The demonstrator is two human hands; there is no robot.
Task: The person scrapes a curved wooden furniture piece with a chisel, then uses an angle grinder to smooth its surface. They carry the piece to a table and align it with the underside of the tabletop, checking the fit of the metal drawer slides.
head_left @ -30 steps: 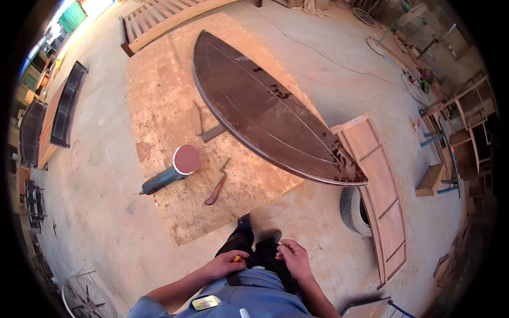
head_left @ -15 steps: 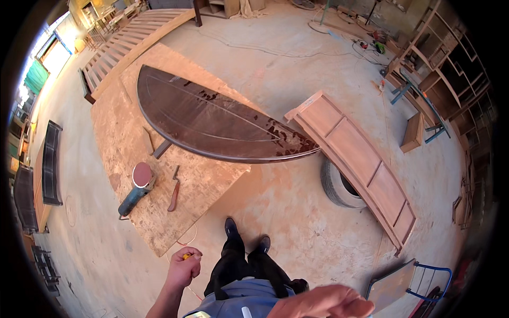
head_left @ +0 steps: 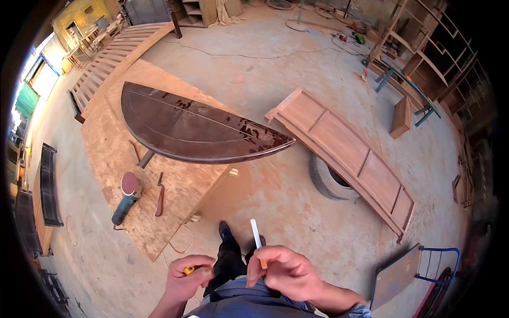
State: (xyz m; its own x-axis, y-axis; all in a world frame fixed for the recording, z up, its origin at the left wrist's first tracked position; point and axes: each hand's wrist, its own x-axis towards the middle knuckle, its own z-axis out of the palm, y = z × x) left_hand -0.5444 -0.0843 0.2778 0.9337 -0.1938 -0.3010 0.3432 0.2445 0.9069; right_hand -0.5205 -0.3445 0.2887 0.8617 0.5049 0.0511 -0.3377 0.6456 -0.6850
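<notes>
A white cigarette with an orange filter stands upright between the fingers of my right hand, in front of my body. My left hand is closed around a small yellow thing; only its end shows between thumb and fingers, so its kind stays unclear. The two hands are close together but apart. Beyond them, a dark half-round wooden panel with wet-looking patches lies over a plywood sheet. A sander with a reddish disc and a wooden-handled tool rest on that sheet.
To the right, a reddish wooden frame panel leans over a tyre. A blue-framed cart is at the lower right. Slatted bed base, blue stand, shelving frame and floor cable lie farther off.
My right hand has come in from the lower right edge toward the middle and now holds the cigarette, whose white end showed at the bottom edge before. My left hand has shifted slightly.
</notes>
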